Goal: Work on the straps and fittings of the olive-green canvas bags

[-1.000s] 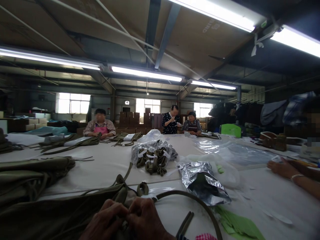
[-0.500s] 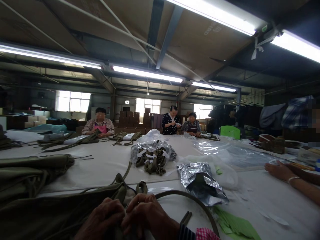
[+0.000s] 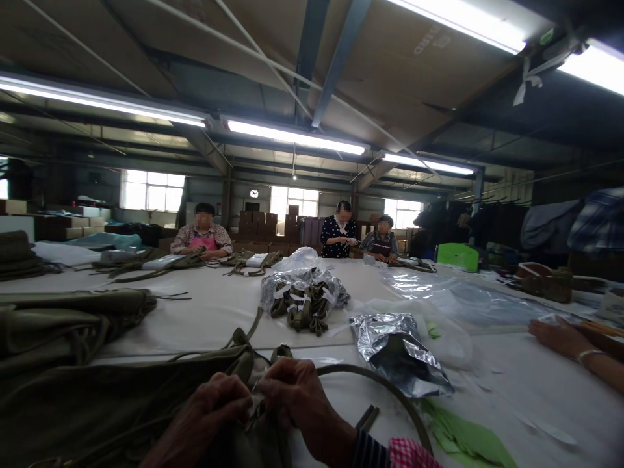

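My left hand and my right hand are close together at the bottom middle, fingertips pinched towards each other. Something small and pale shows between the fingertips, too small to name. Beneath both hands lies olive green cloth with straps, spreading to the left. From beside my right hand a long olive strap curves away over the white table. Just beyond the fingers a strap loop stands up.
A clear bag of bundled olive straps lies ahead, with a silver foil bag right of it. Green sheets lie at lower right. A co-worker's hands rest at the right edge. Several people sit or stand across the table.
My fingertips have risen slightly and drawn apart a little, showing the pale bit between them. The view has shifted slightly, moving the background to the right.
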Demonstrator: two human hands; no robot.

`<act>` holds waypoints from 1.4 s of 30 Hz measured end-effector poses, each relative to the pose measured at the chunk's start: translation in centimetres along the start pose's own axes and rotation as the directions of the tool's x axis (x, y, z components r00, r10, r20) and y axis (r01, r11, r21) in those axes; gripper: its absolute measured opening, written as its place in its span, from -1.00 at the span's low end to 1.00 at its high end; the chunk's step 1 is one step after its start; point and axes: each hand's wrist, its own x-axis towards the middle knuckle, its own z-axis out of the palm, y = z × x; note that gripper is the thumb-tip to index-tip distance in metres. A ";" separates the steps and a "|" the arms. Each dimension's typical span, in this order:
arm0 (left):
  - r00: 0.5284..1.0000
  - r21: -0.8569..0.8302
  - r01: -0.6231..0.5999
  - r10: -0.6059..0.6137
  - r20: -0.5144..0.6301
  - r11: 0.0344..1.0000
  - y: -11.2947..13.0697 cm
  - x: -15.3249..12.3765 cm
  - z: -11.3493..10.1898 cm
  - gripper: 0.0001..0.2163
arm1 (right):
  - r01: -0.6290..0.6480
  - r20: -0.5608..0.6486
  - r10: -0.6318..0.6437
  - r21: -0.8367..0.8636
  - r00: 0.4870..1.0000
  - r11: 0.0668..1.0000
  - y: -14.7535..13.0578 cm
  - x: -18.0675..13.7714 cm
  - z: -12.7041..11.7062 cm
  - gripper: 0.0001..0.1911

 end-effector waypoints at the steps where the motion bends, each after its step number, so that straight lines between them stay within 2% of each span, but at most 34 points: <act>1: 1.000 -0.006 -0.005 0.005 -0.007 1.000 0.0 0.0 0.1 -0.69 | 0.008 0.009 -0.008 0.034 1.000 0.999 -0.1 0.1 0.1 -0.74; 6: 1.000 -0.034 0.002 -0.002 -0.005 0.999 0.1 -0.2 0.0 -0.68 | 0.043 -0.050 -0.035 0.174 0.998 0.984 -0.1 0.6 0.2 -0.65; 10: 1.000 -0.058 -0.008 0.008 0.001 0.998 0.8 -0.6 -0.3 -0.69 | 0.007 -0.061 -0.001 0.101 0.998 0.995 0.4 0.5 -0.3 -0.66; 14: 0.999 -0.102 -0.006 0.003 -0.032 0.995 1.6 -0.9 -0.5 -0.72 | -0.061 0.008 0.062 -0.013 0.998 0.998 0.8 0.3 -0.7 -0.66; 17: 0.999 -0.095 -0.006 0.003 -0.035 0.996 1.8 -1.1 -0.4 -0.72 | -0.055 0.058 0.058 -0.055 0.997 0.997 1.0 0.2 -0.7 -0.67; 28: 1.000 -0.078 -0.012 0.012 0.002 0.997 1.7 -1.2 -0.4 -0.75 | -0.064 0.071 0.065 -0.020 0.995 0.998 0.9 0.2 -0.7 -0.69; 36: 1.000 -0.033 -0.003 0.003 0.019 0.999 1.5 -1.0 -0.3 -0.69 | -0.081 0.099 0.089 -0.083 0.991 0.993 0.5 -0.1 -0.6 -0.78; 42: 1.000 -0.012 0.016 -0.016 0.013 1.000 1.9 -1.0 -0.4 -0.67 | -0.086 0.056 0.090 -0.073 0.994 0.994 0.8 -0.1 -0.3 -0.75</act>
